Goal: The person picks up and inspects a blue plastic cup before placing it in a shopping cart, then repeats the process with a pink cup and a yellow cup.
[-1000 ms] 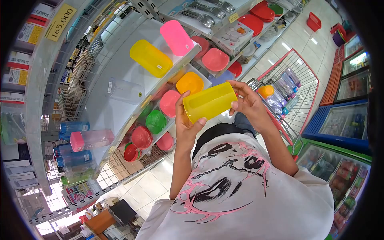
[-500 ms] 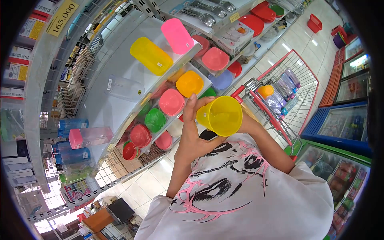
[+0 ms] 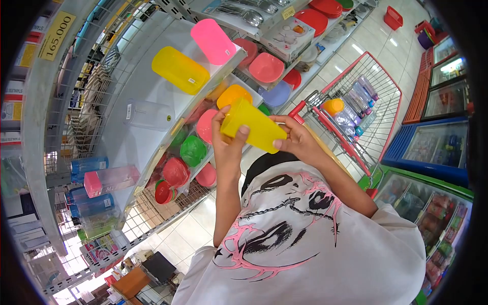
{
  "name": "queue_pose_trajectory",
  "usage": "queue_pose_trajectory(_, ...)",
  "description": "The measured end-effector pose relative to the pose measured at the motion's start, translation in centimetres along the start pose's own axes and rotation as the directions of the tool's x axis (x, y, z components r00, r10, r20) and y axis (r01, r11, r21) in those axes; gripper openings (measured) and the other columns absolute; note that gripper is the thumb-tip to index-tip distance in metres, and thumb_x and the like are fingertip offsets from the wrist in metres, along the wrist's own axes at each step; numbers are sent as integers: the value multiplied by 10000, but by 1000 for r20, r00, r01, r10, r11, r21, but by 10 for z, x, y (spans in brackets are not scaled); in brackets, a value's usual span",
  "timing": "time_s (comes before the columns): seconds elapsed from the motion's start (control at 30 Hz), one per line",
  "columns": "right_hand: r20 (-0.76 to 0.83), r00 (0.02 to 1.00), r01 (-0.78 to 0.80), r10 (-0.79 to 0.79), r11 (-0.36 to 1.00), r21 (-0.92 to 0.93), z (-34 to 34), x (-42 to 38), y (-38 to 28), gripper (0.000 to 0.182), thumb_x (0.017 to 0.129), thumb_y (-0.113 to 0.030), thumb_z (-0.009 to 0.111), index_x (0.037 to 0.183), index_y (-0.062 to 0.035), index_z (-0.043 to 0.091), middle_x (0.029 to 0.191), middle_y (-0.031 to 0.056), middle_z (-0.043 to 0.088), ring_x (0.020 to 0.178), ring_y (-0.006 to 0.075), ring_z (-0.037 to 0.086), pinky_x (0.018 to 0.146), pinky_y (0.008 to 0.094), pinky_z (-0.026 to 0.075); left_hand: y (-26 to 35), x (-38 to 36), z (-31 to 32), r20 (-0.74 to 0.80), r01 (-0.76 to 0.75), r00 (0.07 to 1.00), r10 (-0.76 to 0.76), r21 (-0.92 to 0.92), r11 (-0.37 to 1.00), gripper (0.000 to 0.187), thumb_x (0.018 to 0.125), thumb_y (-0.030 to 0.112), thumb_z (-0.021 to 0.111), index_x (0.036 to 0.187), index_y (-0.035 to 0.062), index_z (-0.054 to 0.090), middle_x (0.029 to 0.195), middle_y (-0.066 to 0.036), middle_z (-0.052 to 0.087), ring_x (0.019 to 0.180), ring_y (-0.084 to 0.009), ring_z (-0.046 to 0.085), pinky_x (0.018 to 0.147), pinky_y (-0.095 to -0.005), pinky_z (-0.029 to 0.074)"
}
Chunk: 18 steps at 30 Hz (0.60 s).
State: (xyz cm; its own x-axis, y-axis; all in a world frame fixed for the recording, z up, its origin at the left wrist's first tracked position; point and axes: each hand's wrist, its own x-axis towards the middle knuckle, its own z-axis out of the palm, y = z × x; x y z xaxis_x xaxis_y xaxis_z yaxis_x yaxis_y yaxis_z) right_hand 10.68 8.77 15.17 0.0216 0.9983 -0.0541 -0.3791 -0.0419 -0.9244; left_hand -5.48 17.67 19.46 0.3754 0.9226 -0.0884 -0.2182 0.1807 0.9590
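A yellow plastic cup point(image 3: 254, 126) lies tilted on its side between my two hands, in front of my chest. My left hand point(image 3: 230, 140) is closed around its left end, with the thumb across the near side. At the other end, my right hand point(image 3: 297, 140) grips the cup with thumb and fingers. Just beyond the hands, an orange bowl point(image 3: 234, 96) and a pink bowl point(image 3: 205, 126) sit in the shelf compartments, partly hidden. A second yellow cup point(image 3: 181, 70) and a pink cup point(image 3: 213, 42) lie on the shelf top.
On the white shelf point(image 3: 147, 81) lies a clear container point(image 3: 147, 113). Green bowls point(image 3: 193, 151) and red bowls point(image 3: 176, 172) fill lower compartments. A shopping cart point(image 3: 373, 76) holding bottles and an orange item stands to the right, near chest freezers point(image 3: 437, 157).
The yellow cup has turned from showing its open mouth to lying sideways, and moved slightly left. My right hand, mostly hidden behind it before, now shows at its right end.
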Motion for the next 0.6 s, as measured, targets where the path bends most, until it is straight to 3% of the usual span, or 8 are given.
queue_pose_trajectory(0.03, -64, 994, -85, 89, 995, 57, -2, -1, 0, 559, 896, -201, 694, 1361, -33, 432, 1139, 68, 617, 1002, 108, 597, 832, 253, 483, -7, 2, -3, 2, 3, 1000, -3, 1, 1000, 701, 827, 189, 764, 1379, 38, 360, 1261, -124, 521, 1178, -208, 499, 1033, -350, 381)
queue_pose_trajectory(0.07, -57, 996, -64, 64, 998, -15, -5, -1, 0, 495, 931, -249, 654, 1328, -27, 460, 1067, 52, 635, 906, 85, 599, 744, 232, 487, -16, 4, -6, -5, 34, 999, -34, -29, 999, 577, 878, 205, 708, 1336, 41, 397, 1254, -116, 527, 1161, -196, 508, 1014, -336, 396)
queue_pose_trajectory(0.1, -65, 996, -62, 61, 998, -14, -8, 0, 1, 495, 931, -249, 654, 1328, -27, 460, 1067, 52, 635, 906, 85, 599, 744, 232, 487, -20, 6, -7, -10, 65, 998, -66, -59, 996, 459, 930, 220, 653, 1294, 45, 435, 1247, -107, 533, 1144, -184, 517, 995, -322, 412)
queue_pose_trajectory(0.33, -197, 980, -7, 11, 1000, 18, -13, 3, 5, 472, 912, -220, 682, 1290, -20, 484, 1065, 50, 632, 906, 88, 601, 759, 242, 489, -19, 7, -2, 15, 114, 993, -113, -111, 987, 402, 952, 193, 610, 1283, 40, 440, 1216, -84, 553, 1064, -157, 559, 945, -293, 442)
queue_pose_trajectory(0.43, -271, 963, 20, -9, 999, 35, -30, -2, -2, 483, 882, -162, 712, 1291, -31, 491, 1096, 53, 623, 913, 93, 599, 786, 243, 489, -24, 4, -15, 37, 97, 995, -96, -23, 995, 340, 948, 164, 604, 1238, 28, 492, 1167, -80, 580, 1059, -147, 565, 948, -308, 448)
queue_pose_trajectory(0.5, -396, 911, 99, -119, 993, -70, -53, -8, -11, 492, 868, -147, 718, 1299, -54, 501, 1099, 43, 627, 885, 96, 604, 756, 239, 495, -30, -1, -28, 184, 134, 972, -144, 67, 989, 266, 941, 131, 600, 1176, 16, 553, 1124, -76, 599, 1056, -151, 570, 946, -324, 455)
queue_pose_trajectory(0.53, -467, 869, 84, -160, 980, -179, -67, -15, -22, 494, 856, -141, 724, 1296, -60, 514, 1103, 44, 628, 864, 97, 605, 735, 237, 497, -32, -6, -29, 178, 125, 973, -147, 132, 983, 243, 960, 167, 577, 1159, 27, 581, 1080, -68, 607, 937, -139, 588, 890, -302, 450)
queue_pose_trajectory(0.6, -608, 737, 22, -293, 911, -412, -99, -25, -42, 505, 835, -157, 740, 1287, -56, 539, 1105, 66, 633, 817, 100, 609, 686, 235, 506, -43, -13, -42, 131, 176, 971, -198, 161, 971, 239, 952, 150, 589, 1151, 17, 585, 1071, -64, 611, 981, -140, 582, 912, -297, 449)
